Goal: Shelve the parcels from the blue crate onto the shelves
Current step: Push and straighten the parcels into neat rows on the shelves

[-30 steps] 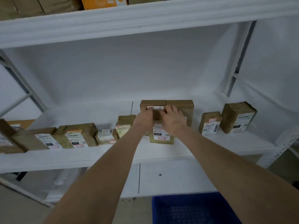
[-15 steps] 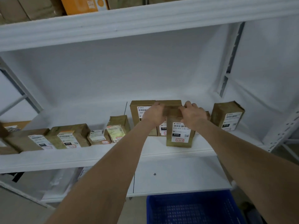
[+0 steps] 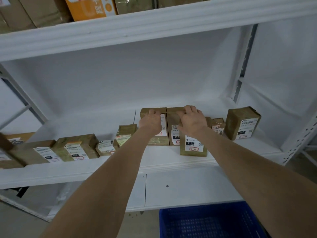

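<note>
Parcels (image 3: 242, 124) line the shelf (image 3: 154, 162); the left hand (image 3: 151, 120) curls over the left tall parcel (image 3: 157, 140), the right hand (image 3: 192, 121) over the right tall parcel (image 3: 172, 118).

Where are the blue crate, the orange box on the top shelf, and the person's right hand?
blue crate (image 3: 202, 207): head view, on its far rim.
orange box (image 3: 89, 7): head view, on its front face.
right hand (image 3: 193, 122): head view, on the back of the hand.

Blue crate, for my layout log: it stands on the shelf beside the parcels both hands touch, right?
No: the head view shows the blue crate down below that shelf, not on it; left hand and right hand do touch parcels there.
</note>
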